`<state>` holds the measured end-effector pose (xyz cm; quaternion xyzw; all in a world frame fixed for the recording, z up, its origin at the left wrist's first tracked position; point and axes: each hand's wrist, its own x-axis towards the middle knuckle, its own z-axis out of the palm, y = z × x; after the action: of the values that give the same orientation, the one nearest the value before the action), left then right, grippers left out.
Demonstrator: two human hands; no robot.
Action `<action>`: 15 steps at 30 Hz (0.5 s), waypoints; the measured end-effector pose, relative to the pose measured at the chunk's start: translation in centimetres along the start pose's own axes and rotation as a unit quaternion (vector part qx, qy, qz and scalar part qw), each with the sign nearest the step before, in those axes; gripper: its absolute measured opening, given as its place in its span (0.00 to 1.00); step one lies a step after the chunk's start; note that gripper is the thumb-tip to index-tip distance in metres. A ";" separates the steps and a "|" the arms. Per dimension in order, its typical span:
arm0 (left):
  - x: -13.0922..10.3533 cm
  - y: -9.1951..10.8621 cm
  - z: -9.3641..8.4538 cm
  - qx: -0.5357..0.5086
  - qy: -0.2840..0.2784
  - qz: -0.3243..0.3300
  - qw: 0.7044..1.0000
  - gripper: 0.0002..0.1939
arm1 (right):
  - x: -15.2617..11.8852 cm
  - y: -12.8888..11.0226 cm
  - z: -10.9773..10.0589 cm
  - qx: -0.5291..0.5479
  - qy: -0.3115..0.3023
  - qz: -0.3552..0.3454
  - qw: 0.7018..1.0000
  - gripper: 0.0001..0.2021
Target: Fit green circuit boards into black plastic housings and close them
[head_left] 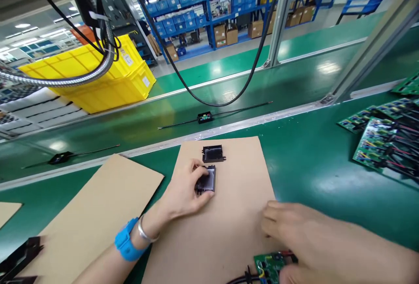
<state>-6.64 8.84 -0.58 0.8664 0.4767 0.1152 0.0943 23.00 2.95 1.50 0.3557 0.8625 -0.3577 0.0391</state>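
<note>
My left hand (188, 190) grips a small black plastic case (209, 180) by its sides, thumb at the near edge and fingers over the far one. The case lies open side up on a brown cardboard sheet (235, 223), its inside greyish. Just beyond it is a second open black case (213, 153), touched by neither hand. At the lower right, my right hand (294, 231) has its fingers curled, with the thumb over a green circuit board (270, 266). Black and red wires run from this board; part of it is hidden under the hand.
Several wired circuit boards (382, 144) are piled at the right. Another cardboard sheet (101, 201) and black plastic parts (19, 258) lie left. Beyond a metal rail, a cased board with cables (205, 117) rests on the green surface. A black cable (225, 104) hangs overhead.
</note>
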 end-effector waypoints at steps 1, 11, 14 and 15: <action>-0.8 0.6 0.5 -0.002 0.011 -0.005 1.000 0.17 | -0.4 -0.2 1.2 0.002 0.006 0.012 1.000 0.17; -3.6 5.2 0.3 -0.133 -0.062 0.060 0.987 0.19 | -0.9 0.1 3.6 0.014 0.050 -0.015 0.999 0.11; -3.4 4.2 -0.3 -0.110 -0.070 0.105 0.986 0.18 | -0.9 0.0 2.9 0.015 0.042 -0.012 0.999 0.08; -3.5 3.9 -0.1 -0.102 -0.074 0.101 0.987 0.15 | -0.9 0.0 2.7 0.018 0.037 -0.009 0.999 0.08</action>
<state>-5.36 3.80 0.17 0.9020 0.3640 0.1077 0.2056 23.20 0.67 -0.22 0.3621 0.8598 -0.3600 -0.0027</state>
